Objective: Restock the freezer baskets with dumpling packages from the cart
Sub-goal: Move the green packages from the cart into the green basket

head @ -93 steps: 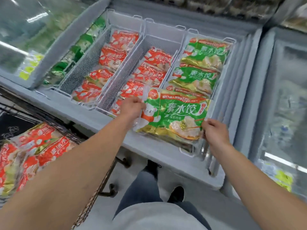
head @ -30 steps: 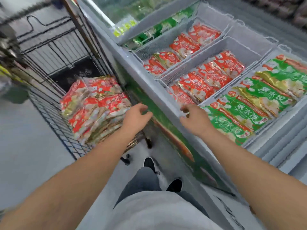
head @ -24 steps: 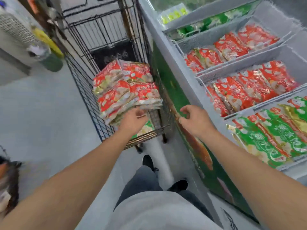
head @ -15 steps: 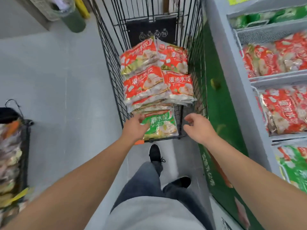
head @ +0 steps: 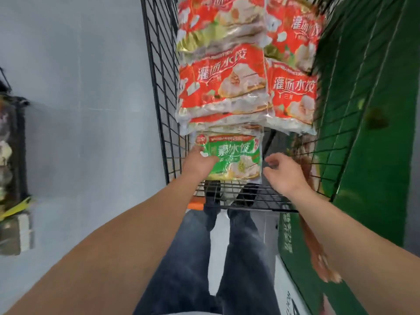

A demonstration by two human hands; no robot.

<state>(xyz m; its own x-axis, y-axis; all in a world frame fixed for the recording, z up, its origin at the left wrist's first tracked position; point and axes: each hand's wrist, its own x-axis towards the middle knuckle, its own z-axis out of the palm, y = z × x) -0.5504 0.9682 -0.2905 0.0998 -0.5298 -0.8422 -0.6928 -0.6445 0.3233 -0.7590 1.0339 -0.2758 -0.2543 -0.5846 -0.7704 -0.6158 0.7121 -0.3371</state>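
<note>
A green dumpling package (head: 236, 158) lies at the near end of the black wire cart (head: 159, 87), partly under a stack of red dumpling packages (head: 225, 87). My left hand (head: 197, 163) grips the green package at its left edge, with the fingers laid over its face. Just to the right of that package, my right hand (head: 283, 172) hovers inside the cart with loosely curled fingers and holds nothing. The freezer baskets are out of view.
The freezer's green front panel (head: 368, 133) stands close against the cart's right side. A dark basket of goods (head: 12, 155) sits on the grey floor at the far left. My legs and shoes show below the cart's near wire wall (head: 250, 202).
I turned away from the freezer towards the cart. Both hands left the freezer rim and reached into the cart, and my left hand closed on the green package.
</note>
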